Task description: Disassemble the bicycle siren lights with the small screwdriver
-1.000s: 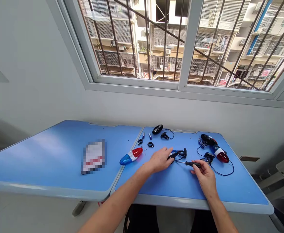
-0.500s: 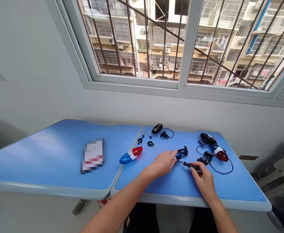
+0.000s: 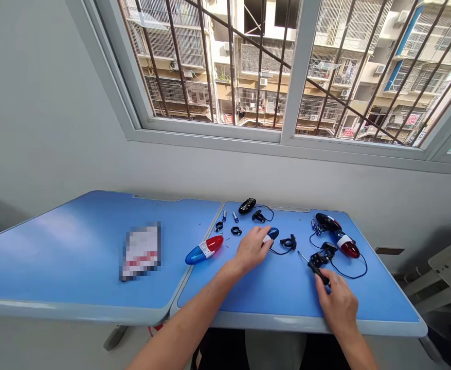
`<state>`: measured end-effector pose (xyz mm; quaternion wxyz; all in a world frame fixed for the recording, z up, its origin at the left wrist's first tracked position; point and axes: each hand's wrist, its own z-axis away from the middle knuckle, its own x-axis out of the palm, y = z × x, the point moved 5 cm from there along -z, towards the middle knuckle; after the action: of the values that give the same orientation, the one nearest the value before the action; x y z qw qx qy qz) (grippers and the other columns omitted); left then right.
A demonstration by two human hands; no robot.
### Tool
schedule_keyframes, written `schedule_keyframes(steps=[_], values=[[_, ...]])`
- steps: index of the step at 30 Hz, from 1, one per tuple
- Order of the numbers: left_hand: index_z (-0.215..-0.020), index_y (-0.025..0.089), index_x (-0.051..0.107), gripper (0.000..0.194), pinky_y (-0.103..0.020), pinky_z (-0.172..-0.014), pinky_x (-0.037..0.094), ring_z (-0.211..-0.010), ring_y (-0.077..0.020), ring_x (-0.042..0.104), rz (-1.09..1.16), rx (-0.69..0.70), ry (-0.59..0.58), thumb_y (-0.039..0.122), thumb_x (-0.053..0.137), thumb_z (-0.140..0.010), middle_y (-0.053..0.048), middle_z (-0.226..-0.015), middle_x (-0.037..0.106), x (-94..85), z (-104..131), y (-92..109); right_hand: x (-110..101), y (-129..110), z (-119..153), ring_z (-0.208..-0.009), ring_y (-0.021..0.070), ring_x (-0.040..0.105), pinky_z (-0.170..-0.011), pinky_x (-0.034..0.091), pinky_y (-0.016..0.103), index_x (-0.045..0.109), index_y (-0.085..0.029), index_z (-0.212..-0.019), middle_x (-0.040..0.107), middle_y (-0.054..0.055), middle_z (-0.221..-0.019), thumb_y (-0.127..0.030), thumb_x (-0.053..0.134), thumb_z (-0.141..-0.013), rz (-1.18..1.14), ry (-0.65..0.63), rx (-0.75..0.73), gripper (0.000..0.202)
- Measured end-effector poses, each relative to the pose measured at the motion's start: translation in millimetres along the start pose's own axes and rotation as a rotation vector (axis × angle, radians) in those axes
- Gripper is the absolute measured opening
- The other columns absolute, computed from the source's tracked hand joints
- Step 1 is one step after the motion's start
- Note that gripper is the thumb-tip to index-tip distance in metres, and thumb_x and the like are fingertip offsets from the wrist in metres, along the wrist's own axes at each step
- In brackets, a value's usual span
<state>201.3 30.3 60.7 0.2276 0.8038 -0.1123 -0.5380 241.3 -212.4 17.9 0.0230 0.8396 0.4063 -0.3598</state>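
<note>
My left hand (image 3: 253, 248) is closed over a blue and white bike siren light (image 3: 273, 234) lying on the table; most of it is hidden under the fingers. From the light a black cable runs to a black clamp mount (image 3: 288, 242) on its right. In my right hand (image 3: 338, 300) is a screwdriver (image 3: 319, 273) with a black handle, its metal tip pointing up and left, clear of the light. Left of my left hand lies a red, white and blue lens cover (image 3: 205, 250). Small screws (image 3: 227, 242) are scattered beside the cover.
Two black ring clamps (image 3: 236, 230), batteries (image 3: 235, 217) and a black oval unit (image 3: 247, 206) with a cabled button sit at the back. On the right are more siren lights (image 3: 346, 243), batteries and a black mount (image 3: 323, 254). A blurred packet (image 3: 142, 252) lies on the left table.
My right hand has drawn the screwdriver away to the right, and its tip has left the light. My left hand has shifted the light slightly left and back.
</note>
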Motion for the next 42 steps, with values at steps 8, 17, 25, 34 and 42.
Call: schedule_keyframes(steps=[8, 17, 25, 34, 42], values=[[-0.118, 0.020, 0.056, 0.037, -0.030, -0.066, 0.047, -0.074, -0.0182, 0.059, 0.107, -0.049, 0.122, 0.024, 0.048, -0.083, -0.006, -0.095, 0.060, -14.6, -4, 9, 29, -1, -9, -0.078, 0.0212, 0.063, -0.055, 0.040, 0.026, 0.056, -0.019, -0.084, 0.066, 0.006, -0.080, -0.029, 0.047, -0.087, 0.235, -0.262, 0.083, 0.014], [-0.119, 0.019, 0.056, 0.038, -0.035, -0.077, 0.048, -0.095, -0.0239, 0.057, 0.118, 0.055, 0.173, 0.022, 0.049, -0.082, -0.009, -0.105, 0.060, -7.3, -15, 13, 15, -6, -30, -0.083, 0.0254, 0.064, -0.055, 0.045, 0.030, 0.063, -0.020, -0.091, 0.068, 0.008, -0.092, -0.033, 0.050, -0.084, 0.121, -0.357, 0.183, 0.019], [-0.115, 0.018, 0.058, 0.038, -0.031, -0.072, 0.048, -0.076, -0.0174, 0.057, 0.307, -0.028, 0.077, 0.024, 0.053, -0.077, -0.007, -0.099, 0.060, -10.0, -23, 19, 56, -15, -79, -0.098, 0.0263, 0.063, -0.081, 0.051, 0.040, 0.063, -0.020, -0.110, 0.068, 0.012, -0.107, -0.052, 0.067, -0.072, -1.022, -0.292, 0.527, 0.050], [-0.098, 0.014, 0.066, 0.032, -0.023, -0.057, 0.043, -0.061, -0.0121, 0.052, 0.709, -0.203, -0.070, 0.025, 0.059, -0.069, 0.001, -0.070, 0.058, 2.9, -24, 10, 94, -49, -89, -0.089, 0.0188, 0.062, -0.076, 0.050, 0.030, 0.068, -0.020, -0.097, 0.070, 0.004, -0.096, -0.048, 0.074, -0.067, -1.379, -0.567, 0.751, 0.042], [-0.115, 0.017, 0.062, 0.044, -0.025, -0.065, 0.048, -0.069, -0.0150, 0.057, 0.590, -0.211, -0.016, 0.031, 0.061, -0.073, -0.002, -0.083, 0.067, 8.6, -11, 3, 98, -57, -78, -0.087, 0.0182, 0.062, -0.075, 0.049, 0.030, 0.068, -0.020, -0.099, 0.069, 0.004, -0.095, -0.041, 0.075, -0.069, -1.542, -0.603, 0.776, 0.037]])
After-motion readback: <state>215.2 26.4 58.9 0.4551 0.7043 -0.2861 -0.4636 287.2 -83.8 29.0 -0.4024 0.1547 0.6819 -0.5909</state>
